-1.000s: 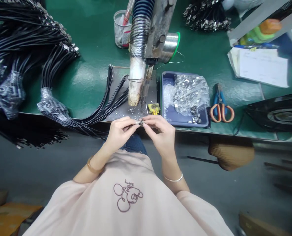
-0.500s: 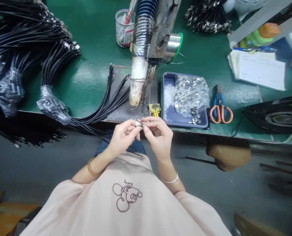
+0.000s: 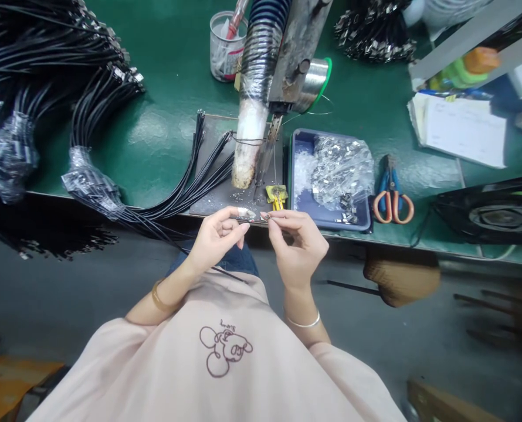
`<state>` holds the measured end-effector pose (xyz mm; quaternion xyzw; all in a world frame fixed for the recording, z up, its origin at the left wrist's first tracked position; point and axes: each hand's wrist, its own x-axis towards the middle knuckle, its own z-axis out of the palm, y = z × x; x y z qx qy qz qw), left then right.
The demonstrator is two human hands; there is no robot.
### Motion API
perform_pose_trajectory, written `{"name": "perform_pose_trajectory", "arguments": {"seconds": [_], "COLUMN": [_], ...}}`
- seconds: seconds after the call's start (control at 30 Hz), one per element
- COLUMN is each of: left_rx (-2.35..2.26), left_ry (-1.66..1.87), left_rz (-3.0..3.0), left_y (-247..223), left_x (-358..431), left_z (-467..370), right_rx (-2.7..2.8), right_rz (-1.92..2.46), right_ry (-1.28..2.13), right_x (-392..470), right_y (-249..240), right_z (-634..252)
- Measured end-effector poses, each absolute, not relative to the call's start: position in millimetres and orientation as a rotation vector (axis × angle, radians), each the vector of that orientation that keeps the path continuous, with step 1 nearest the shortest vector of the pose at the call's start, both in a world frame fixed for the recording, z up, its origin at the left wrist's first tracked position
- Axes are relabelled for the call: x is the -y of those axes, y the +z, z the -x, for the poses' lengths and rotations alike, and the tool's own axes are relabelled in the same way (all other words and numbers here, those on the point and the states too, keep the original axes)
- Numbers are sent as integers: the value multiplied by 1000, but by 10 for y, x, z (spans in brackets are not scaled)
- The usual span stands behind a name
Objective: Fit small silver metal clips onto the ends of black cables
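My left hand (image 3: 219, 234) is just off the table's front edge, its thumb and index finger apart and a white wrap on the index fingertip; nothing shows between them. To its right, my right hand (image 3: 298, 240) pinches something small, too tiny to make out, at its fingertips. Beyond the hands lies a dark board (image 3: 208, 199) with a bundle of black cables (image 3: 173, 202) across its left part. A yellow piece (image 3: 277, 196) sits just past my right fingertips. The blue tray (image 3: 331, 221) with bagged metal parts is right of it.
A wrapped hose (image 3: 248, 135) and a metal arm hang over the board, beside a solder wire spool (image 3: 311, 85). Orange-handled pliers (image 3: 393, 205) lie right of the tray. A clear cup (image 3: 226, 50) stands behind. Bagged cable bundles (image 3: 91, 181) cover the left; papers (image 3: 461, 129) lie right.
My hands have moved apart, the right one shifting to the right. The thumb and index finger of my left hand have opened.
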<state>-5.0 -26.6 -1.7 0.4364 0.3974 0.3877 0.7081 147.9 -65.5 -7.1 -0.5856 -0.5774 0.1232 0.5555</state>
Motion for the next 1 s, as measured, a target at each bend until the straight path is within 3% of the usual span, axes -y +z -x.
{"name": "perform_pose_trajectory", "arguments": {"seconds": [0.23, 0.73, 1.0], "left_rx": [-846, -900, -874], "left_ry": [862, 882, 879], "left_rz": [-981, -958, -984], "left_y": [-15, -24, 17], "left_x": [261, 244, 182], "left_z": [52, 14, 21], "right_rx": [1537, 1506, 1698], "right_rz": [1250, 1228, 1141], "right_ry": [129, 255, 39], "right_x": [660, 683, 693], "right_y": [-4, -46, -77], "right_z": [-1470, -1482, -1459]}}
